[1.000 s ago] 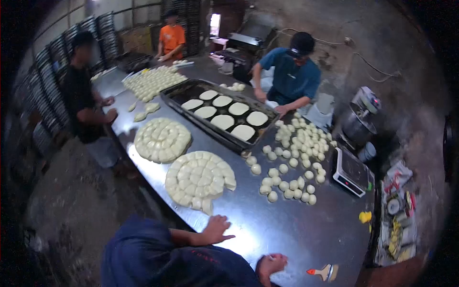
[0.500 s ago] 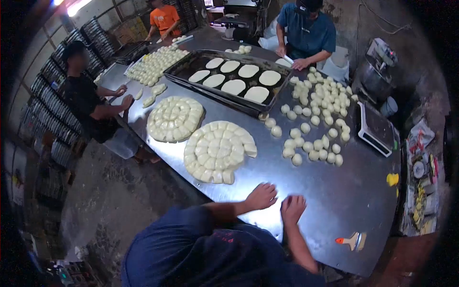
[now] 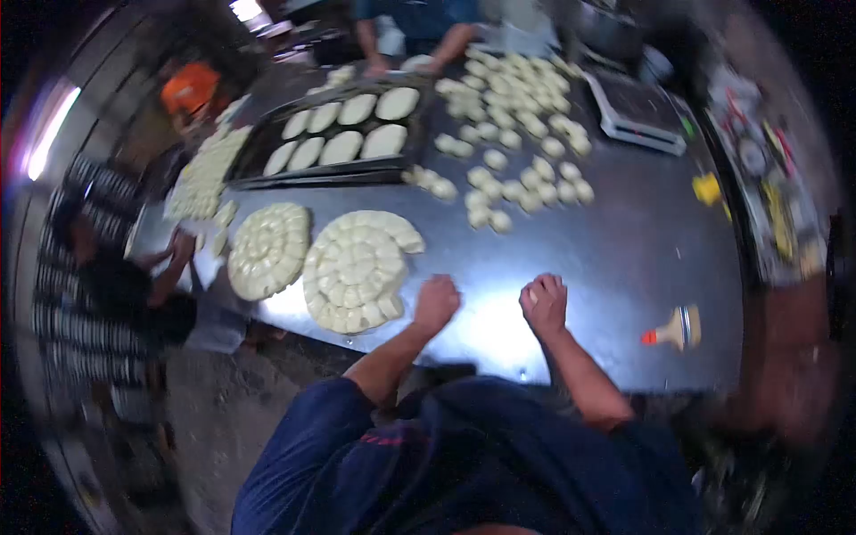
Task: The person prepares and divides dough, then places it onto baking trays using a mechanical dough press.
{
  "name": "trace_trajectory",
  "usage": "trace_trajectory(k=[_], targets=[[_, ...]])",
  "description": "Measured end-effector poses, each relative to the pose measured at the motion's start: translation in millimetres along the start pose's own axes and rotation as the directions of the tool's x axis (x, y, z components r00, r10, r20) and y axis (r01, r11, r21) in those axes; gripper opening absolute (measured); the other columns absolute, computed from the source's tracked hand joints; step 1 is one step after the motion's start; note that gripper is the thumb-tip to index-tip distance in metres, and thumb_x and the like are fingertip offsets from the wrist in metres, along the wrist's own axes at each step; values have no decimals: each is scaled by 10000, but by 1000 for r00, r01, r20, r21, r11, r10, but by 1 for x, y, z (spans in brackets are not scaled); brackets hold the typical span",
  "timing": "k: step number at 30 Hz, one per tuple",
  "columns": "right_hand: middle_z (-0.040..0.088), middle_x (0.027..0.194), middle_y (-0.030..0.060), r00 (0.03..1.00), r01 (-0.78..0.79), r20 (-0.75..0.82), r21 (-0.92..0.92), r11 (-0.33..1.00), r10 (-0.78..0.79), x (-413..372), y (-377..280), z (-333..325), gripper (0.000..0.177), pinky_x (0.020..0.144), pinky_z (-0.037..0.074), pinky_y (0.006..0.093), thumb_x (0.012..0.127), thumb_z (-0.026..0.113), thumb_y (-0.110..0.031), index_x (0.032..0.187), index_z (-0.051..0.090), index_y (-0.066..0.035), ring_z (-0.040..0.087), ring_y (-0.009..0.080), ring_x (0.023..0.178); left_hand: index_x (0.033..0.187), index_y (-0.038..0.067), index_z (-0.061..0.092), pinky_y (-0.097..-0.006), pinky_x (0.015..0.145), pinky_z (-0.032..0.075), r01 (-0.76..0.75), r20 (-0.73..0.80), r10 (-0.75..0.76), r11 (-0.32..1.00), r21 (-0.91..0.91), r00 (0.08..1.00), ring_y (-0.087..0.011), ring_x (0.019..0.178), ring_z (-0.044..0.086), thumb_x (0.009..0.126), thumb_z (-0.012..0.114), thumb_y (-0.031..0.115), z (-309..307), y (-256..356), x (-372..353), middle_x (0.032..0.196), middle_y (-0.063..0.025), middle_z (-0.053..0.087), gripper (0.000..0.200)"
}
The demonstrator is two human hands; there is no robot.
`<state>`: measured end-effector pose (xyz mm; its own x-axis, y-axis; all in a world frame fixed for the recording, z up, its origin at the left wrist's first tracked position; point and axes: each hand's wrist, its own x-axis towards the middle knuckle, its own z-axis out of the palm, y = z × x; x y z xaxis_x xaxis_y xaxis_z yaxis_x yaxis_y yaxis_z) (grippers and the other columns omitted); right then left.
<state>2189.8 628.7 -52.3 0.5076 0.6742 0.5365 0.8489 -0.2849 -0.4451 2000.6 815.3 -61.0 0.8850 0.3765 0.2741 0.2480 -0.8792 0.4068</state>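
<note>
My left hand (image 3: 437,303) is low over the metal table, just right of a round slab of dough cut into blocks in a spiral (image 3: 357,272). Its fingers are curled and blurred; whatever is under them is hidden. My right hand (image 3: 546,305) is closed farther right, and a pale bit of dough shows between its fingers. A second cut dough round (image 3: 269,251) lies to the left of the first. Beyond my hands are many loose dough balls (image 3: 530,189).
A dark baking tray (image 3: 330,178) holds several flat dough ovals. A brush (image 3: 678,330) lies at right; a scale (image 3: 637,116) and a yellow object (image 3: 706,189) sit near the right edge. Co-workers stand left (image 3: 125,276), far left (image 3: 189,94) and opposite (image 3: 419,22).
My view has turned, so the table sits straighter and higher. My hands have moved apart and their fingers have curled in; dough now shows in the right hand.
</note>
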Motion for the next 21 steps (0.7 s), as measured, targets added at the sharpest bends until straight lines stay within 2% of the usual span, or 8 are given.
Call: trace_trajectory(k=[4, 7, 11, 15, 17, 18, 19, 21], targets=[[576, 881, 109, 997, 16, 70, 304, 953, -39, -82, 6, -4, 127, 820, 459, 444, 653, 688, -86, 759, 622, -65, 571, 289, 913, 884, 44, 592, -470, 833, 437, -12, -183, 7, 1000, -26, 983, -381, 962, 531, 716, 725, 87, 3, 20, -62, 984, -162, 581, 218], [572, 891, 108, 982, 61, 163, 178, 982, -91, -45, -48, 11, 110, 784, 447, 440, 720, 677, -132, 801, 638, -69, 554, 302, 905, 844, 44, 604, -447, 830, 435, -42, 82, 46, 998, -46, 996, -360, 945, 536, 758, 704, 113, 27, 34, -43, 976, -153, 592, 149], [578, 906, 128, 961, 269, 85, -73, 960, -262, -36, 0, -4, 80, 732, 443, 442, 728, 629, -68, 805, 631, -50, 549, 314, 873, 854, 60, 597, -413, 852, 426, 13, -63, -12, 1000, 11, 998, -331, 952, 535, 767, 689, 115, -25, 25, -47, 983, -123, 591, 137], [621, 917, 117, 971, -128, 232, 288, 949, 60, -84, -43, -19, 108, 849, 456, 402, 730, 683, -99, 816, 652, -43, 597, 276, 896, 901, 55, 608, -406, 814, 435, 33, -121, -42, 997, -72, 992, -337, 942, 528, 737, 710, 75, -19, 27, -83, 978, -125, 584, 194], [653, 938, 130, 619, -718, 615, 191, 669, 489, -31, -49, -9, 246, 822, 508, 374, 765, 710, -144, 985, 660, -46, 634, 257, 873, 959, 59, 613, -412, 795, 457, 343, 102, -328, 899, -271, 939, -353, 941, 527, 739, 713, 57, -12, 42, -87, 1013, -141, 582, 242], [696, 957, 111, 531, -840, 710, 368, 399, 463, 24, -54, -21, 338, 798, 523, 345, 762, 739, -194, 1057, 662, -48, 662, 209, 864, 992, 55, 616, -408, 816, 463, 315, 125, -289, 852, -418, 949, -361, 964, 530, 740, 712, 52, -11, 38, -86, 1027, -150, 588, 270], [703, 1002, 95, 851, -515, 455, 632, 579, 261, 63, -33, -19, 410, 823, 518, 342, 756, 735, -198, 1125, 648, -45, 655, 185, 920, 1026, 50, 619, -404, 838, 468, 273, 128, -244, 785, -556, 961, -368, 987, 533, 741, 710, 48, -11, 32, -81, 1042, -159, 595, 299], [684, 1054, 157, 977, -212, 85, 505, 837, 197, 162, -40, -59, 401, 844, 519, 364, 781, 716, -178, 1151, 632, -49, 667, 255, 946, 1076, 52, 622, -401, 859, 470, 150, 62, -137, 896, -418, 989, -365, 1004, 539, 735, 710, 43, -30, 39, -75, 1040, -158, 604, 352]])
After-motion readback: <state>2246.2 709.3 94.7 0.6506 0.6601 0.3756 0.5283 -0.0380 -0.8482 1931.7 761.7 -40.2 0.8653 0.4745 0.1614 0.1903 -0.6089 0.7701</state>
